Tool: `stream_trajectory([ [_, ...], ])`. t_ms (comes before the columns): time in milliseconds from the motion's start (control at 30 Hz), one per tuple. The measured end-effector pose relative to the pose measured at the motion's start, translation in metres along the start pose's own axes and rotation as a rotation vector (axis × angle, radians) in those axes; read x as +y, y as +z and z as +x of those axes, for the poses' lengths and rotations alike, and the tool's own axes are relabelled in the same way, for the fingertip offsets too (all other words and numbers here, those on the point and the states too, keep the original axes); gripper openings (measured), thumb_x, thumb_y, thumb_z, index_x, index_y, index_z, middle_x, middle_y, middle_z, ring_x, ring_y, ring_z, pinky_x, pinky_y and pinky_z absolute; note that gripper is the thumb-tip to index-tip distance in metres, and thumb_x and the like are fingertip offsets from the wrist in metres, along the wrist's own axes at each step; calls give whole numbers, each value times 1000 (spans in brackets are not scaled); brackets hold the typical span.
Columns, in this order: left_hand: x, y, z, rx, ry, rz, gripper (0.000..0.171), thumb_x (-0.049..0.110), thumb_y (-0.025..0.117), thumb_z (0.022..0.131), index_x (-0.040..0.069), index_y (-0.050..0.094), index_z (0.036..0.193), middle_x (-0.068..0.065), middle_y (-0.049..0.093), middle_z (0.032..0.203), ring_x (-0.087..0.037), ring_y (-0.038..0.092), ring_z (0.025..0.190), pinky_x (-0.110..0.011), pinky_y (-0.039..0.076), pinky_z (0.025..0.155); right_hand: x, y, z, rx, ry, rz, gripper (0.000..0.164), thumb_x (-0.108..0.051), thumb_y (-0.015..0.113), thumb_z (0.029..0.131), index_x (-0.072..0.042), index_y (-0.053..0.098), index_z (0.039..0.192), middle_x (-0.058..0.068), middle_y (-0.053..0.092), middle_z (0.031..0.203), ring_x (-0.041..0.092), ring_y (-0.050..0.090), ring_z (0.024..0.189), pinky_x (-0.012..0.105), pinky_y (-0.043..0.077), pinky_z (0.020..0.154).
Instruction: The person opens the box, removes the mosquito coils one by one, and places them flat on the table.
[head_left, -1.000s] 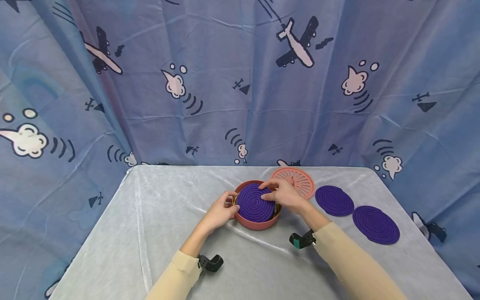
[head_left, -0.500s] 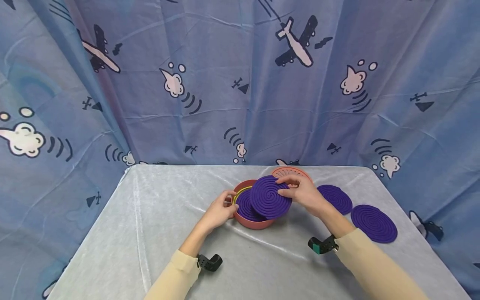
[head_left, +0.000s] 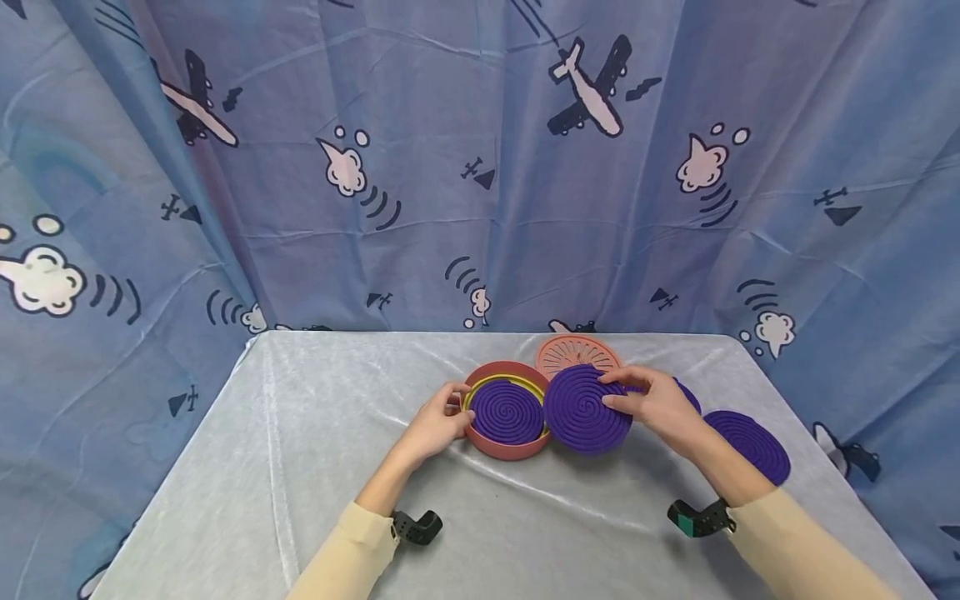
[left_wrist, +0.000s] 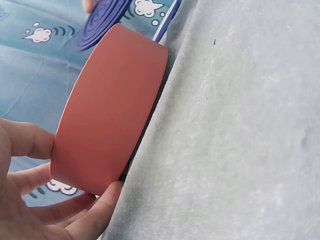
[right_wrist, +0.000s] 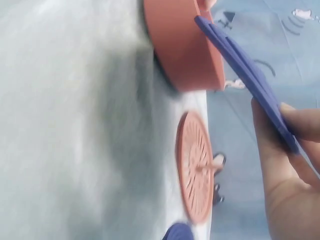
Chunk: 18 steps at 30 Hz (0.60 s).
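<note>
My right hand [head_left: 660, 408] pinches a purple spiral mosquito coil [head_left: 585, 412] by its right edge, thumb on the near face. The coil hangs tilted above the table, just right of a round terracotta-red box [head_left: 506, 451]. In the right wrist view the held coil [right_wrist: 250, 75] shows edge-on between thumb and fingers. Another purple mosquito coil [head_left: 506, 412] lies inside the box, within a yellow ring [head_left: 537, 390]. My left hand [head_left: 435, 425] holds the box's left side; in the left wrist view its thumb and fingers bend around the box wall [left_wrist: 110, 110].
Behind the box lies a slotted orange-red lid [head_left: 573, 354] with a small knob, on the table. Two more purple coils rest to the right, one [head_left: 750, 442] partly behind my right forearm, the other [head_left: 688, 395] mostly behind my right hand. A patterned curtain [head_left: 420, 167] hangs behind.
My right hand has lifted a coil out of the box and carried it rightward, uncovering the coil and yellow ring below. My left hand stays on the box.
</note>
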<state>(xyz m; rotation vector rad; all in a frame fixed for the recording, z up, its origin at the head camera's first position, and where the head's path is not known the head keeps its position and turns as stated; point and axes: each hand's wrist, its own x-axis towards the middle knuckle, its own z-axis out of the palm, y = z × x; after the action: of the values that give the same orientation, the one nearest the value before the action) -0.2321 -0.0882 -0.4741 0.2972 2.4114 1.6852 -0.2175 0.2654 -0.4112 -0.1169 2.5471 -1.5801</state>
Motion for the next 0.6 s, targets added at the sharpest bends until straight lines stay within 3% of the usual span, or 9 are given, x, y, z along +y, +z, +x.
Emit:
stream_trajectory([
  [67,-1,0,0,2,0,-7,42,10,63,97,6,54,137,-20,56,126,-32,61,113,-33,61,78,7,-6,-5,8,4,2,47,-22,75,94,-1,61,134,21,55,136,17,60,96,29,56,72],
  [167,-1,1,0,2,-2,-14,42,9,63,96,6,54,137,-21,56,126,-32,62,113,-32,61,78,17,-16,-13,22,8,-7,47,-23,74,95,1,61,133,22,56,134,11,60,92,29,55,71],
  [267,-2,1,0,0,-8,-11,42,10,63,97,6,54,137,-20,56,126,-32,61,114,-32,61,78,27,-25,-22,34,39,-27,48,-25,73,95,1,60,134,21,55,136,12,58,99,29,55,76],
  [600,1,0,0,-3,-7,-5,42,11,62,97,6,54,138,-21,56,126,-33,60,115,-33,61,80,60,-45,-47,54,99,-64,49,-23,75,93,3,61,132,10,59,116,14,52,83,32,52,64],
])
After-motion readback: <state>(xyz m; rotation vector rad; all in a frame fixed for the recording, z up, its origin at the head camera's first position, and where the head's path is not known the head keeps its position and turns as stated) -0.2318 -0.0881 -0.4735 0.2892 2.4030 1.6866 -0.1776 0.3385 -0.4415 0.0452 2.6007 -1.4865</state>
